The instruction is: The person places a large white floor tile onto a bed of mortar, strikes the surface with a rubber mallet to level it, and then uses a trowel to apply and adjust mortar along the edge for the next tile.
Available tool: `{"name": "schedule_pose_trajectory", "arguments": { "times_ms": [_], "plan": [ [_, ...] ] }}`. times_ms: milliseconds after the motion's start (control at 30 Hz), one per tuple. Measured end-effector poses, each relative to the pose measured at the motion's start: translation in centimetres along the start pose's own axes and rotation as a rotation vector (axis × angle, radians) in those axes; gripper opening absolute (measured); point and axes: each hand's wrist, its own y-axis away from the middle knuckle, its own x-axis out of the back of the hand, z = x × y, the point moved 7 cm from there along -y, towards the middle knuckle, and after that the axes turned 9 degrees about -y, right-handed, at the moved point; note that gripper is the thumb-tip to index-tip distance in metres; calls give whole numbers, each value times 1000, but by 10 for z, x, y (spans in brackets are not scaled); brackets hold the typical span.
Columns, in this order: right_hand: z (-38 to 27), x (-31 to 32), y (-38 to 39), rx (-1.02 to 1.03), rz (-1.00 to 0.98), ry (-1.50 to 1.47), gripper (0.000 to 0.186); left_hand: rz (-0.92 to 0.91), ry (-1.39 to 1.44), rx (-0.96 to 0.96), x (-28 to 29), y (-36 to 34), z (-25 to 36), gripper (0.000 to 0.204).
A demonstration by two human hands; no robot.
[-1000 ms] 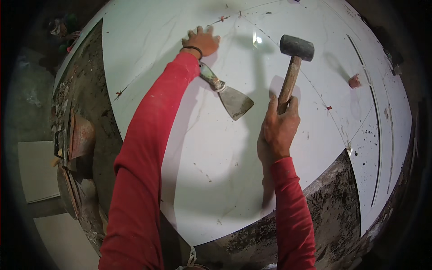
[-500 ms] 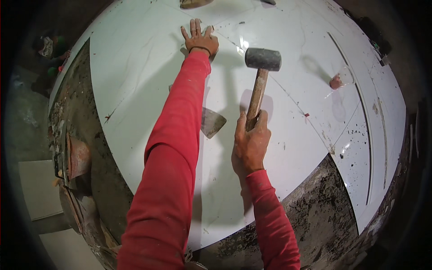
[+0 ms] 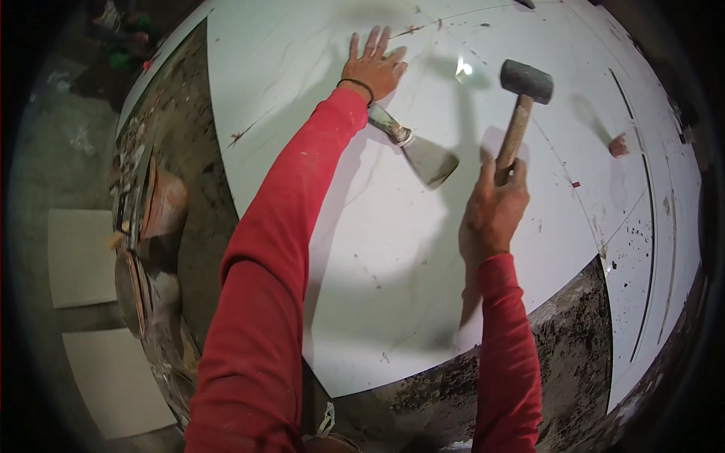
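Observation:
My left hand [image 3: 375, 66] lies flat on a large white marbled tile [image 3: 393, 257], fingers spread, with nothing in it. My right hand [image 3: 495, 204] grips the wooden handle of a mallet [image 3: 526, 81] with a dark, blocky head. The mallet is held up, its head to the right of my left hand, and a shadow falls on the tile below. Just below my left wrist lies a scraper [image 3: 430, 160] with a wide metal blade. Its handle end is partly hidden by my left sleeve.
A small red tile spacer [image 3: 576, 184] sits in a joint at right, near a reddish-handled tool [image 3: 618, 146]. Grey mortar [image 3: 574, 325] borders the tiles. At left are an orange bucket [image 3: 165, 200] and pale tile pieces [image 3: 117, 381]. Another person [image 3: 121, 38] is at upper left.
The view has shifted, so the tiles sit differently in it. My left hand is nearer the scraper, which now shows beyond my sleeve. My right hand still holds the mallet raised.

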Motion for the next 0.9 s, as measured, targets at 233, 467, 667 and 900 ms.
{"name": "schedule_pose_trajectory", "arguments": {
  "times_ms": [233,467,667,900],
  "plan": [
    [-8,1,5,95,39,-27,32,-244,274,386,-23,118,-101,64],
    [2,-2,2,152,40,72,38,-81,289,449,-14,151,-97,59],
    [0,0,-3,216,25,133,39,-46,328,469,12,149,-76,62],
    [6,9,25,222,4,103,39,-110,390,631,20,158,-82,66]
  ]
}}
